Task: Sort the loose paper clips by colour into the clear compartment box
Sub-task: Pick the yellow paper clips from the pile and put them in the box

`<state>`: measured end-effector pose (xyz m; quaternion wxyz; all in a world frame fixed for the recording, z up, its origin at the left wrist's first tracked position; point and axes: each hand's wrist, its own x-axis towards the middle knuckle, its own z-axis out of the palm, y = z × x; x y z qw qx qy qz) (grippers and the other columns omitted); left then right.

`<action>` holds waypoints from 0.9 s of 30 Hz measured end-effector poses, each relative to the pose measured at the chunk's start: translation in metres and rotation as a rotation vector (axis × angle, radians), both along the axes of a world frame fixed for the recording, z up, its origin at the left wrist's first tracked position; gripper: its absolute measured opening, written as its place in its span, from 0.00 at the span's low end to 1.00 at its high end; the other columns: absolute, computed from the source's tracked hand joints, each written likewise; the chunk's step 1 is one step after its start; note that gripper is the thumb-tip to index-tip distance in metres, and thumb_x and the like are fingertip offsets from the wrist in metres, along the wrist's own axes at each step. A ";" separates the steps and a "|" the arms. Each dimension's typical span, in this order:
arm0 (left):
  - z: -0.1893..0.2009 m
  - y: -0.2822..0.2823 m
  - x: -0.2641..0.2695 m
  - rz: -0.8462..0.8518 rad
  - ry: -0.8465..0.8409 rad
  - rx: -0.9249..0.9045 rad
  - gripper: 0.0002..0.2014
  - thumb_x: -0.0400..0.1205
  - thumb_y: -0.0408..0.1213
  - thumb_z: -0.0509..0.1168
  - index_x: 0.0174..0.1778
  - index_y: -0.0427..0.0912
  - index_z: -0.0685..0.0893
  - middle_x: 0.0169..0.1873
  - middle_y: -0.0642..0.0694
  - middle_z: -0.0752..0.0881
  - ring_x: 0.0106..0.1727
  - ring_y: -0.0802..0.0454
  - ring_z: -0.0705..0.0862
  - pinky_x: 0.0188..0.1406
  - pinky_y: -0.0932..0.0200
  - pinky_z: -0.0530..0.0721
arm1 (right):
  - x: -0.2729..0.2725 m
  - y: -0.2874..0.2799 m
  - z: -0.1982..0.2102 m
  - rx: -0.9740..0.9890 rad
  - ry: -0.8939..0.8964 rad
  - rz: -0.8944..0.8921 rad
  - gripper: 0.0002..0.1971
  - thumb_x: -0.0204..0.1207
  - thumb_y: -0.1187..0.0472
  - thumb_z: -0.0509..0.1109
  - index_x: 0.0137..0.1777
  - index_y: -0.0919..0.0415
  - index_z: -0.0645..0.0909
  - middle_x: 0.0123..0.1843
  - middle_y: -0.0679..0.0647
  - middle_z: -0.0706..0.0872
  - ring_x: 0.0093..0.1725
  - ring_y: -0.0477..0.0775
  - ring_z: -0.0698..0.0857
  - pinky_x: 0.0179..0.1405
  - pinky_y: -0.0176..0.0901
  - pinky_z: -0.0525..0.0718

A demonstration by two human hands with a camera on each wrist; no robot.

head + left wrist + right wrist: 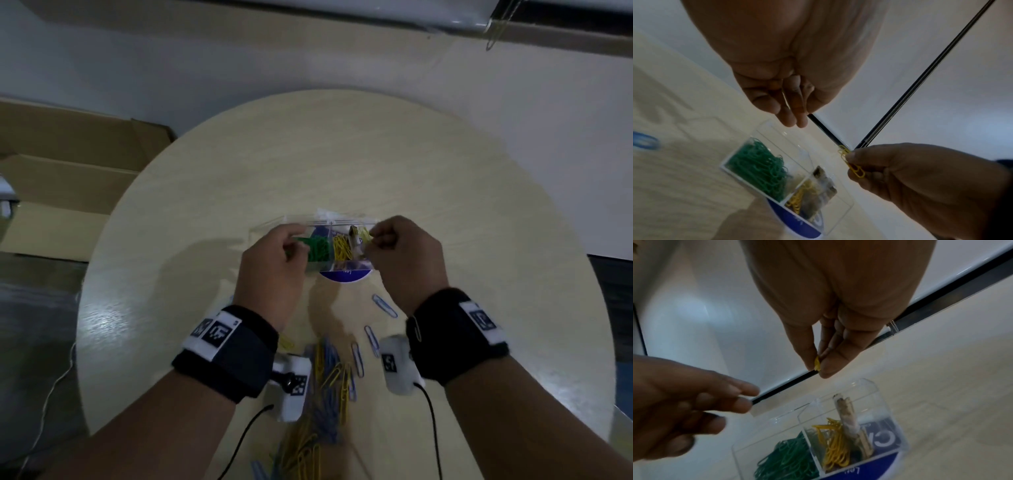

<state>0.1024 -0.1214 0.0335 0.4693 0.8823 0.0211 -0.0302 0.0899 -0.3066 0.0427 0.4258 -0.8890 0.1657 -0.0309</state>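
The clear compartment box (339,222) sits mid-table on a blue round label (346,274). One compartment holds green clips (317,253) (787,462), the one beside it yellow clips (342,248) (834,446) and a brownish roll (846,415). My right hand (375,240) hovers above the box and pinches a few yellow clips (854,167) (817,364) between thumb and fingers. My left hand (291,245) hangs over the green side with fingers curled; a thin sliver shows between them (786,99), and I cannot tell what it is. Loose blue and yellow clips (329,377) lie near me.
The round pale table (479,240) has single blue clips (385,305) scattered between the box and the pile. Flattened cardboard (68,178) lies on the floor to the left. Black cables (433,428) trail from both wrist cameras toward the table's front edge.
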 end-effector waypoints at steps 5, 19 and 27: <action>-0.002 0.042 -0.029 0.035 0.027 -0.022 0.10 0.84 0.40 0.63 0.59 0.54 0.85 0.46 0.56 0.89 0.47 0.66 0.85 0.44 0.75 0.78 | 0.020 0.012 0.001 -0.153 0.094 0.127 0.04 0.73 0.56 0.73 0.42 0.55 0.87 0.38 0.50 0.88 0.39 0.50 0.85 0.36 0.39 0.79; -0.057 0.089 -0.172 -1.003 -0.051 0.605 0.26 0.78 0.50 0.58 0.75 0.58 0.69 0.82 0.53 0.64 0.81 0.49 0.62 0.77 0.50 0.69 | -0.185 0.035 -0.068 -0.463 0.186 0.698 0.25 0.76 0.53 0.62 0.74 0.56 0.73 0.78 0.56 0.72 0.79 0.60 0.67 0.79 0.51 0.62; -0.055 0.110 -0.132 -0.779 -0.198 0.347 0.10 0.83 0.46 0.63 0.58 0.55 0.86 0.59 0.54 0.85 0.60 0.48 0.80 0.59 0.47 0.78 | -0.210 0.046 -0.058 -0.439 0.242 0.577 0.26 0.69 0.24 0.57 0.62 0.31 0.79 0.81 0.49 0.65 0.82 0.67 0.57 0.77 0.65 0.62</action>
